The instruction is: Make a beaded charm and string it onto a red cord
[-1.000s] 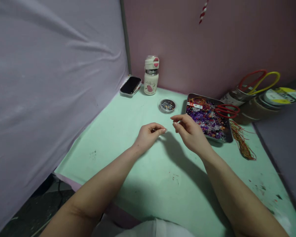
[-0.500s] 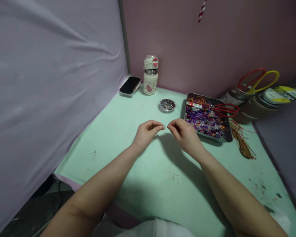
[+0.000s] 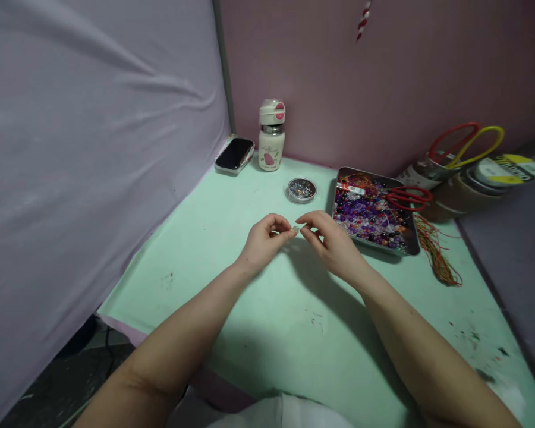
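My left hand (image 3: 267, 241) is closed in a pinch on a tiny clear bead (image 3: 296, 228) above the tabletop. Its thumb and forefinger meet at the bead's left side. Close by on the right is my right hand (image 3: 332, 241), its thumb and forefinger slightly parted beside the bead. Whether those fingertips touch it I cannot tell, and any thread there is too fine to make out. Behind the right hand stands a metal tray (image 3: 395, 252) of purple, clear, black and orange beads (image 3: 368, 214). Red-handled scissors (image 3: 408, 197) lie across it.
A round clear case (image 3: 302, 189) sits beyond my hands. Further back are a white bottle (image 3: 271, 142) and a phone (image 3: 235, 154). On the right stand a can (image 3: 421, 175) with red and yellow handles and a lidded jar (image 3: 481, 184). Coloured cords (image 3: 441, 261) lie beside the tray.
The thumb and forefinger of my right hand have parted from a pinch and come slightly left, closer to the bead. My left hand keeps its pinch nearly in place.
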Motion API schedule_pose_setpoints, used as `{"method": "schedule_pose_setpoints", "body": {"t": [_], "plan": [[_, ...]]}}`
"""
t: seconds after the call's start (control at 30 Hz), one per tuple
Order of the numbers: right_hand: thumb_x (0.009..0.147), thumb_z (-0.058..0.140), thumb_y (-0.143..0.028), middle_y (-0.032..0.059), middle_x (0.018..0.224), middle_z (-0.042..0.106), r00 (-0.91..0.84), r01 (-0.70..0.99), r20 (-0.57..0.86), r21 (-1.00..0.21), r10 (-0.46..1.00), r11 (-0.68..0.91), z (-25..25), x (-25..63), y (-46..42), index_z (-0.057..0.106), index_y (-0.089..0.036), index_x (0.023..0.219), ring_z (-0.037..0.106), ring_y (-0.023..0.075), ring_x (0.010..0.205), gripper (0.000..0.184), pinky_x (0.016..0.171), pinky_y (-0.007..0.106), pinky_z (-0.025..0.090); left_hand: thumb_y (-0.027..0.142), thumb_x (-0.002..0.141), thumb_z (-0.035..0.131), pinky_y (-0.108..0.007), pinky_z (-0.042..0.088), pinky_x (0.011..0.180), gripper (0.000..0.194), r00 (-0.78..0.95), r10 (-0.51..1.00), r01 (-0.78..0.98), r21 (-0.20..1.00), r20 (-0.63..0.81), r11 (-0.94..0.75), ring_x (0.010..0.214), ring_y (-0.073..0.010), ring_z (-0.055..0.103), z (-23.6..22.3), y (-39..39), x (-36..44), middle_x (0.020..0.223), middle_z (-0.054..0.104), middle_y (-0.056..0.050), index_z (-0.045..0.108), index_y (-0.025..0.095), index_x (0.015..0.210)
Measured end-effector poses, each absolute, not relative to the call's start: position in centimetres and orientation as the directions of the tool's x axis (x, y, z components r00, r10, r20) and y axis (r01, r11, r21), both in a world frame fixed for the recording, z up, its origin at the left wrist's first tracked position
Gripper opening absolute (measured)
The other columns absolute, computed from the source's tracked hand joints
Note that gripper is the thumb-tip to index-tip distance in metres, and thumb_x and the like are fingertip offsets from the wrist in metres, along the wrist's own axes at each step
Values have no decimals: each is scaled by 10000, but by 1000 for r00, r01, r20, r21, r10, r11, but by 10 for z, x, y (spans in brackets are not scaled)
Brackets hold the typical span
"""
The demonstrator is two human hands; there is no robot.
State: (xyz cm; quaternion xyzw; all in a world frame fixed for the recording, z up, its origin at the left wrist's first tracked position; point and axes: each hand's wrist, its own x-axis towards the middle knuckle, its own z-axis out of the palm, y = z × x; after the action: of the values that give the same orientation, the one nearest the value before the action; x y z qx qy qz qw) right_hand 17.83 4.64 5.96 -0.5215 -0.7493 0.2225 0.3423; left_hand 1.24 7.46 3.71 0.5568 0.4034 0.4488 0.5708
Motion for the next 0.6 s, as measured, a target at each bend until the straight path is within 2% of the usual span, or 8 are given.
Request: {"method": "schedule_pose_setpoints", "body": {"t": [0.1, 0.23, 0.37, 0.5, 0.6], "plan": [[891, 492, -245, 64, 944, 665, -232, 559, 210, -770, 950, 307, 57, 180, 49, 640, -207, 956, 607, 177, 838, 166, 753, 318, 458, 195, 724, 669, -272, 426, 708, 106, 322, 945, -32, 998, 53, -45, 726, -115, 557, 36, 73, 13, 758, 611, 2, 570, 171, 750], [842, 560, -301, 39, 790, 689, -171, 460, 35, -881, 985, 111, 55, 181, 51, 667, -196, 867, 629, 174, 736, 153, 695, 319, 481, 186, 747, 640, -279, 435, 725, 71, 317, 942, -36, 994, 107, -101, 751, -125, 571, 33, 74, 13, 782, 621, -10, 570, 175, 755], [767, 652, -352, 38, 779, 681, -123, 239, -88, -969, 988, -57, 53, 178, 51, 639, -179, 830, 643, 160, 710, 185, 706, 326, 513, 198, 762, 629, -292, 455, 755, 65, 249, 953, -19, 985, 172, -173, 779, -136, 588, 31, 75, 13, 800, 633, -16, 566, 182, 766], [703, 732, -356, 12, 765, 665, -122, -7, -143, -989, 982, -145, 53, 172, 49, 564, -192, 843, 657, 149, 703, 274, 736, 347, 535, 180, 790, 600, -307, 469, 786, 34, 185, 931, 96, 937, 313, -335, 789, -143, 601, 32, 71, 12, 797, 646, -16, 574, 196, 775], [695, 744, -372, 6, 740, 655, -126, -37, -145, -988, 981, -150, 55, 168, 46, 547, -189, 785, 654, 147, 714, 284, 758, 353, 536, 160, 817, 560, -306, 471, 791, 64, 185, 885, 221, 859, 428, -462, 807, -146, 607, 31, 67, 10, 814, 656, -17, 578, 210, 782]]}}
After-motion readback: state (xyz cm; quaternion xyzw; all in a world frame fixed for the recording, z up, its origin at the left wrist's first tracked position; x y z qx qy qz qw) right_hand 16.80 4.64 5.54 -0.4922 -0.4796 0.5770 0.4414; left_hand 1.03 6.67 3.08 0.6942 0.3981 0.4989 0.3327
